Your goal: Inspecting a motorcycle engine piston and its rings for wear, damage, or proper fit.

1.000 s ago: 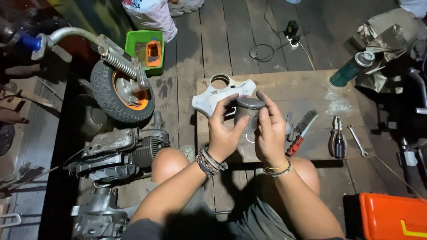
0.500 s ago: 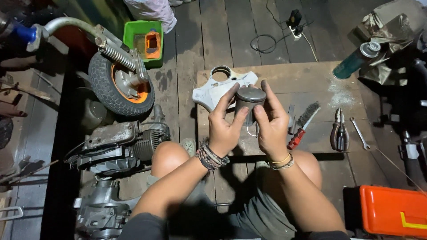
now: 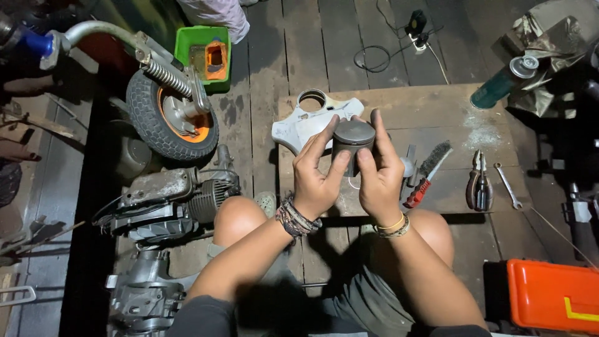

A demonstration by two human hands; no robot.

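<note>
Evidently, a piston (image 3: 352, 142) is gripped upright between both hands, left (image 3: 315, 178) and right (image 3: 379, 178), fingers closed round its skirt, lifted above the board (image 3: 449, 112) so its crown can be viewed.

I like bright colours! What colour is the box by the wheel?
The box is bright green with an orange inside, seen in the head view.

A dull grey metal piston (image 3: 353, 140) with smooth crown; beneath, a rough, worn wooden board (image 3: 380, 103).
</note>
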